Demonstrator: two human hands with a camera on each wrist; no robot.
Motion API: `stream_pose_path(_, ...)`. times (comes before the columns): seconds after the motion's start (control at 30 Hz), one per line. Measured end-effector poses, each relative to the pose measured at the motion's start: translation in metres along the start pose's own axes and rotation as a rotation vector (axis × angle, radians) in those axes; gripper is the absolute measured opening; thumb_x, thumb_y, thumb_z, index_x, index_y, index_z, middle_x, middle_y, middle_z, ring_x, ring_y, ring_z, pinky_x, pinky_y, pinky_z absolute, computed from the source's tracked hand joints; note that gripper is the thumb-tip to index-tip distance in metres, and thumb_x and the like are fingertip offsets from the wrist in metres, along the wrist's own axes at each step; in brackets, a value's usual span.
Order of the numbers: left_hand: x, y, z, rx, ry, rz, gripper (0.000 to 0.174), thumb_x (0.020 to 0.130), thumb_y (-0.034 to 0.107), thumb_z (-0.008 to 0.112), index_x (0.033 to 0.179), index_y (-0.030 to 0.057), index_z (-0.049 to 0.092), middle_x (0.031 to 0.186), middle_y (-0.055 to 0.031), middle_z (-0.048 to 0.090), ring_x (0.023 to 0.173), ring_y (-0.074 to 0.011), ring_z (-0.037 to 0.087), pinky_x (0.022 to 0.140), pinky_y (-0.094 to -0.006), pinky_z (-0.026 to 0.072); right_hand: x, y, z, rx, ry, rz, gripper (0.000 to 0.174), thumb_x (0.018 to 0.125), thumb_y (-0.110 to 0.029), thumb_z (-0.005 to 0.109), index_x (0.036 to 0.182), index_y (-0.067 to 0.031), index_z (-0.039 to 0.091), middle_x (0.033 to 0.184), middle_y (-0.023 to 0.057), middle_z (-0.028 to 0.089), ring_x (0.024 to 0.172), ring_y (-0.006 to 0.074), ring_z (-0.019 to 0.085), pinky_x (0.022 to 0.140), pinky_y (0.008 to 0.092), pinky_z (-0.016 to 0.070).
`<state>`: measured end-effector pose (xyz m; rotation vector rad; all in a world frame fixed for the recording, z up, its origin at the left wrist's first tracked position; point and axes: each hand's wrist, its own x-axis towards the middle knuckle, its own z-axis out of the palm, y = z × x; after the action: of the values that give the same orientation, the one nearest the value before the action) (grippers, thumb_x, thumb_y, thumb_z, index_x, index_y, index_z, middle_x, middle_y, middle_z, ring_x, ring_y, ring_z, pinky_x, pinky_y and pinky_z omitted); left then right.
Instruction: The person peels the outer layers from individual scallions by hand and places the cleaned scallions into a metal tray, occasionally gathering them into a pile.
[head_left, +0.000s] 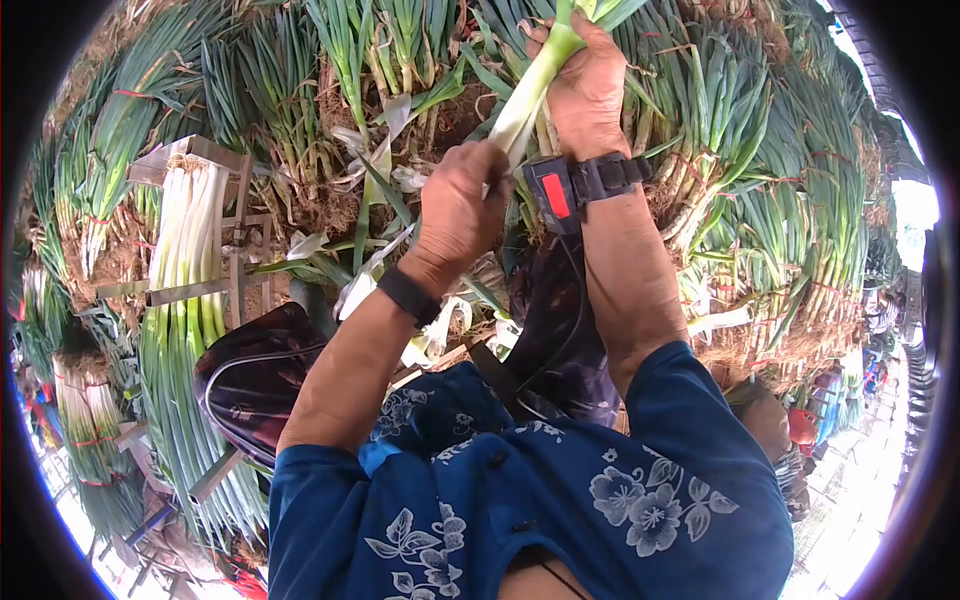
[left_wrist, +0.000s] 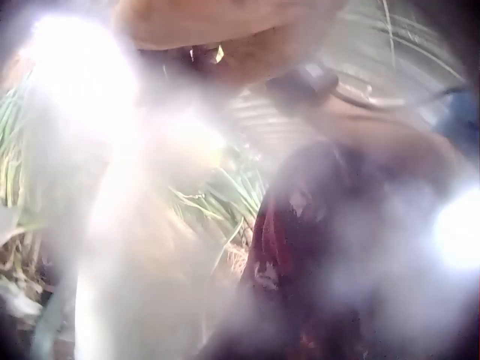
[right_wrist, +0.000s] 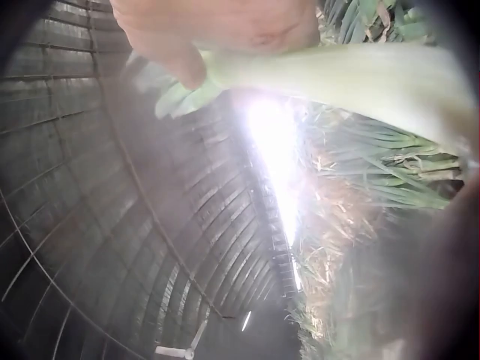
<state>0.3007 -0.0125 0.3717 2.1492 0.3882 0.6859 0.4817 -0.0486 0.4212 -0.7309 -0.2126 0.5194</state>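
A thick leek (head_left: 540, 80), pale at the shank and green at the top, slants across the upper middle of the head view. My right hand (head_left: 590, 85) grips it near its green end; the right wrist view shows the fingers (right_wrist: 225, 26) wrapped over the pale shank. At the lower end, my left hand (head_left: 462, 205) has its fingers curled round the leek, and they hide its root end. Glare blurs most of the left wrist view, where part of a hand (left_wrist: 225, 30) shows along the top.
Trimmed leeks (head_left: 185, 225) lie in a metal frame (head_left: 240, 240) at the left. Bundles of untrimmed leeks (head_left: 720, 120) stand all around. Peeled leaves (head_left: 385, 160) litter the ground before my knees. A dark trouser knee (head_left: 255, 375) sits beside the frame.
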Motion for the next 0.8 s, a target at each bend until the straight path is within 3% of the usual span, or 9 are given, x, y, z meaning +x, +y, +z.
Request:
stream_pose_path(0.07, -0.008, 0.010, 0.001, 0.136, -0.031, 0.111, 0.015, 0.076, 0.002, 0.067, 0.088, 0.0048, 0.058, 0.085, -0.0105, 0.062, 0.079, -0.0292, 0.062, 0.072, -0.0379, 0.0509, 0.014, 0.001, -0.009, -0.068, -0.060, 0.056, 0.031, 0.090, -0.016, 0.055, 0.115, 0.0034, 0.051, 0.101, 0.0190, 0.060, 0.100, 0.0336, 0.060, 0.092, 0.0481, 0.0488)
stream_pose_path(0.13, -0.017, 0.005, 0.012, 0.140, 0.007, 0.266, 0.015, 0.075, 0.006, 0.067, 0.083, 0.0051, 0.055, 0.084, -0.0107, 0.059, 0.078, -0.0350, 0.060, 0.071, -0.0428, 0.0506, 0.013, 0.004, -0.011, -0.025, -0.080, 0.032, 0.029, 0.088, -0.013, 0.056, 0.111, 0.0036, 0.052, 0.096, 0.0170, 0.059, 0.092, 0.0320, 0.061, 0.087, 0.0460, 0.0495)
stream_pose_path(0.23, -0.049, -0.008, 0.010, 0.208, -0.425, 0.102, 0.015, 0.075, 0.008, 0.064, 0.088, 0.0067, 0.057, 0.084, -0.0134, 0.061, 0.081, -0.0348, 0.061, 0.070, -0.0431, 0.0487, 0.014, -0.003, -0.009, 0.058, -0.025, 0.038, 0.026, 0.084, -0.010, 0.059, 0.103, 0.0043, 0.052, 0.089, 0.0145, 0.057, 0.080, 0.0279, 0.057, 0.077, 0.0428, 0.0482)
stream_pose_path(0.4, -0.105, -0.070, -0.029, 0.324, -1.159, 0.072, 0.011, 0.076, 0.011, 0.066, 0.082, 0.0078, 0.058, 0.086, -0.0125, 0.065, 0.085, -0.0339, 0.065, 0.072, -0.0423, 0.0513, 0.023, -0.026, -0.027, 0.185, -0.025, 0.076, 0.021, 0.085, -0.013, 0.059, 0.096, 0.0045, 0.055, 0.083, 0.0143, 0.056, 0.078, 0.0267, 0.056, 0.081, 0.0424, 0.0487)
stream_pose_path(0.5, -0.071, -0.030, -0.034, 0.214, -0.697, -0.058, 0.012, 0.075, 0.011, 0.068, 0.082, 0.0076, 0.059, 0.077, -0.0117, 0.063, 0.078, -0.0344, 0.065, 0.071, -0.0447, 0.0508, 0.021, -0.023, -0.029, 0.241, 0.002, 0.101, 0.020, 0.088, -0.015, 0.054, 0.098, 0.0031, 0.055, 0.084, 0.0142, 0.058, 0.077, 0.0268, 0.057, 0.081, 0.0426, 0.0505)
stream_pose_path(0.57, -0.037, -0.006, -0.036, 0.047, -0.156, -0.052, 0.018, 0.076, 0.011, 0.069, 0.092, 0.0087, 0.062, 0.083, -0.0129, 0.063, 0.079, -0.0346, 0.064, 0.072, -0.0460, 0.0499, 0.018, -0.023, -0.024, 0.234, 0.039, 0.117, 0.020, 0.091, -0.015, 0.050, 0.098, 0.0026, 0.054, 0.083, 0.0143, 0.059, 0.077, 0.0269, 0.058, 0.081, 0.0420, 0.0506)
stream_pose_path(0.63, 0.007, 0.015, -0.048, 0.254, 0.225, 0.255, 0.029, 0.078, 0.012, 0.069, 0.105, 0.0110, 0.058, 0.089, -0.0142, 0.062, 0.082, -0.0349, 0.061, 0.072, -0.0456, 0.0496, 0.015, -0.017, -0.020, 0.202, 0.070, 0.137, 0.020, 0.092, -0.016, 0.047, 0.100, 0.0020, 0.053, 0.081, 0.0144, 0.060, 0.078, 0.0269, 0.058, 0.082, 0.0414, 0.0506)
stream_pose_path(0.73, 0.043, 0.010, -0.036, 0.294, 0.247, 0.245, 0.038, 0.080, 0.013, 0.069, 0.114, 0.0100, 0.052, 0.096, -0.0169, 0.061, 0.088, -0.0368, 0.061, 0.074, -0.0458, 0.0492, 0.012, -0.007, -0.007, 0.229, 0.061, 0.174, 0.023, 0.093, -0.017, 0.046, 0.104, 0.0029, 0.051, 0.084, 0.0150, 0.061, 0.076, 0.0265, 0.058, 0.077, 0.0409, 0.0510)
stream_pose_path(0.8, 0.036, -0.020, -0.028, 0.212, -0.069, -0.051, 0.041, 0.083, 0.018, 0.068, 0.117, 0.0063, 0.049, 0.093, -0.0215, 0.063, 0.086, -0.0401, 0.062, 0.073, -0.0481, 0.0492, 0.014, -0.004, -0.008, 0.268, 0.127, 0.174, 0.025, 0.092, -0.018, 0.049, 0.105, 0.0036, 0.051, 0.087, 0.0157, 0.060, 0.076, 0.0262, 0.057, 0.075, 0.0409, 0.0508)
